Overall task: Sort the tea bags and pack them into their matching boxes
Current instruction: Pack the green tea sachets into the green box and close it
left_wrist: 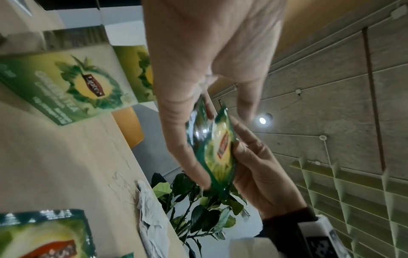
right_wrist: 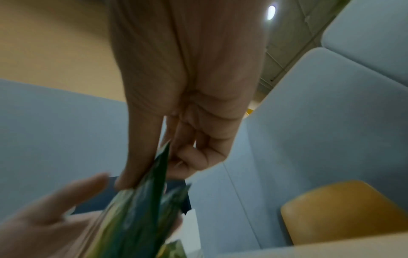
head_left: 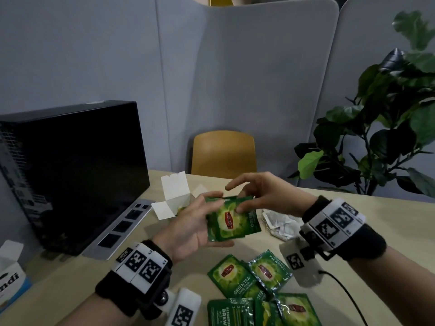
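Note:
Both hands meet above the table around a small stack of green tea sachets (head_left: 231,218) (left_wrist: 218,150) (right_wrist: 141,209). My left hand (head_left: 200,225) cradles the stack from below and behind, thumb on its top left corner. My right hand (head_left: 256,196) pinches the stack's upper right edge between thumb and fingers, index finger raised. Behind the hands stands the green tea box (head_left: 175,200) (left_wrist: 64,85) with its white flaps open. Several more green sachets (head_left: 256,281) lie on the table near me. A pile of white unwrapped tea bags (head_left: 280,223) lies right of the hands.
A black computer case (head_left: 70,170) stands at the left on a grey slab. Another opened box (head_left: 10,278) sits at the far left edge. A yellow chair (head_left: 223,152) and a leafy plant (head_left: 381,137) stand beyond the wooden table (head_left: 388,215).

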### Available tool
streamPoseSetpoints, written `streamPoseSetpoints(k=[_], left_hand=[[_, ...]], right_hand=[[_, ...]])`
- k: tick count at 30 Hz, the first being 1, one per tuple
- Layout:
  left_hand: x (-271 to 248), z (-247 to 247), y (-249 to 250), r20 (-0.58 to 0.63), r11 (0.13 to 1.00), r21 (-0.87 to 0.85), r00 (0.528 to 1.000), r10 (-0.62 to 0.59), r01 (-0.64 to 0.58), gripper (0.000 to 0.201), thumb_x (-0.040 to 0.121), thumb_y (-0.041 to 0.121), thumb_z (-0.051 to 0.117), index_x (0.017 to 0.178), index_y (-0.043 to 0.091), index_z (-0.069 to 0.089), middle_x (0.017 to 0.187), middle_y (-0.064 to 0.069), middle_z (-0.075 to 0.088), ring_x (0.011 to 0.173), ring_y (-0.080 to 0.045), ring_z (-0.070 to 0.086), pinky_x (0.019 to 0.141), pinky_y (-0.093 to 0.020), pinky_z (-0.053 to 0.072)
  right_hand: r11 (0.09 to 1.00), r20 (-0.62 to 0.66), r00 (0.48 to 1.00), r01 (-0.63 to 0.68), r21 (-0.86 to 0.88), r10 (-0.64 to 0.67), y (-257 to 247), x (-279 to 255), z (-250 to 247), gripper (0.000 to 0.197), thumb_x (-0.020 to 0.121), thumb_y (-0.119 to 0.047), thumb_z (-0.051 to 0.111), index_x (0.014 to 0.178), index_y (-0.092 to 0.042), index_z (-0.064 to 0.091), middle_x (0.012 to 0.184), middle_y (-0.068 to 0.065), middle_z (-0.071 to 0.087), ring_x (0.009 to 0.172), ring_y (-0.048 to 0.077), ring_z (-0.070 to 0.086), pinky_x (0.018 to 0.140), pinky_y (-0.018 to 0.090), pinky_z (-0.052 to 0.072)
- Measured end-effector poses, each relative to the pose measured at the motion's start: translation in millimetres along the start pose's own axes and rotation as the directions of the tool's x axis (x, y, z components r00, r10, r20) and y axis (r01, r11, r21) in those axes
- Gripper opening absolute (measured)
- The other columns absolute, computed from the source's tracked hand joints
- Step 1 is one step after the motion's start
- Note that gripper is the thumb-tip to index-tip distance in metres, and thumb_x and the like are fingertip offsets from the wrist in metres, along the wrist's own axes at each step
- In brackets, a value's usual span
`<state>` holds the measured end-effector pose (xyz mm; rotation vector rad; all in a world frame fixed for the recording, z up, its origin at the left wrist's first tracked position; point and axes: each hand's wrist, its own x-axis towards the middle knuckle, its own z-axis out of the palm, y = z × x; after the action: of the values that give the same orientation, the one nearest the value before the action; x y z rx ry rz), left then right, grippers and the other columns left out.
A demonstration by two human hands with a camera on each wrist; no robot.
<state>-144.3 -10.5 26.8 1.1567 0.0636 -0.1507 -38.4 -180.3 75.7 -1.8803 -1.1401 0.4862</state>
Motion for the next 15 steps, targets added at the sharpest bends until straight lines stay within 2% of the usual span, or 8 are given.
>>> streamPoseSetpoints(k=[2,4,7,8,10,13,15], left_hand=[[-0.9,-0.6,-2.2,0.055,0.995,0.075,0.995,-0.077,0.073,0.048,0.073,0.011,0.066,0.118,0.023,0.052,0.114,-0.018,0.066,0.099,-0.041,0.065,0.076,-0.056,0.055],[-0.1,-0.2,-8.1,0.035,0.993,0.092,0.996,-0.083,0.079,0.049,0.074,0.000,0.065,0.114,0.025,0.054,0.115,-0.017,0.064,0.097,-0.040,0.066,0.071,-0.054,0.057],[2.9,-2.0,-16.9,-0.050,0.998,0.043,0.998,0.044,-0.041,0.045,0.081,-0.008,0.057,0.110,0.026,0.055,0.106,-0.014,0.067,0.086,-0.037,0.069,0.059,-0.047,0.058],[3.5,-2.7,-18.8,-0.071,0.996,0.039,0.994,0.084,-0.081,0.045,0.082,-0.010,0.055,0.110,0.026,0.054,0.105,-0.014,0.067,0.086,-0.037,0.070,0.059,-0.046,0.057],[3.9,-1.7,-21.4,-0.099,0.990,0.055,0.986,0.134,-0.129,0.045,0.085,-0.011,0.051,0.110,0.027,0.052,0.107,-0.015,0.065,0.089,-0.037,0.069,0.061,-0.045,0.057],[4.1,1.4,-22.8,-0.114,0.988,0.055,0.982,0.148,-0.142,0.045,0.087,-0.011,0.047,0.110,0.028,0.050,0.110,-0.016,0.063,0.091,-0.035,0.067,0.063,-0.045,0.057],[3.9,2.1,-21.1,-0.091,0.992,0.041,0.989,0.119,-0.115,0.047,0.087,-0.012,0.048,0.113,0.028,0.049,0.113,-0.017,0.062,0.093,-0.036,0.067,0.064,-0.046,0.058]], right_hand=[[0.992,0.058,0.998,0.013,-0.124,-0.006,-8.8,7.0,-1.1,0.037,0.071,-0.013,0.077,0.098,-0.032,0.062,0.077,-0.005,0.072,0.078,0.012,0.070,0.072,0.028,0.058],[0.984,0.036,0.999,0.046,-0.171,-0.041,-10.7,12.9,5.8,0.036,0.071,-0.016,0.078,0.099,-0.031,0.061,0.083,-0.005,0.072,0.080,0.013,0.069,0.072,0.025,0.057],[0.979,-0.192,0.976,0.068,-0.193,-0.105,1.0,13.8,17.8,0.027,0.076,-0.023,0.074,0.100,-0.025,0.060,0.093,-0.009,0.064,0.084,0.011,0.062,0.068,0.016,0.053],[0.984,-0.259,0.961,0.053,-0.171,-0.096,6.5,12.7,20.9,0.024,0.078,-0.024,0.072,0.099,-0.023,0.059,0.094,-0.009,0.061,0.085,0.010,0.061,0.067,0.016,0.053],[0.999,-0.317,0.948,-0.014,-0.031,0.004,15.3,11.1,26.4,0.018,0.081,-0.023,0.069,0.096,-0.020,0.059,0.095,-0.005,0.060,0.084,0.010,0.060,0.069,0.024,0.055],[0.964,-0.294,0.945,-0.065,0.257,0.142,19.5,9.4,33.5,0.008,0.084,-0.018,0.065,0.088,-0.016,0.059,0.089,0.004,0.060,0.080,0.018,0.060,0.075,0.038,0.054],[0.957,-0.277,0.950,-0.065,0.282,0.146,18.3,8.6,33.4,0.005,0.086,-0.016,0.062,0.084,-0.017,0.058,0.086,0.004,0.059,0.080,0.020,0.059,0.075,0.038,0.052]])
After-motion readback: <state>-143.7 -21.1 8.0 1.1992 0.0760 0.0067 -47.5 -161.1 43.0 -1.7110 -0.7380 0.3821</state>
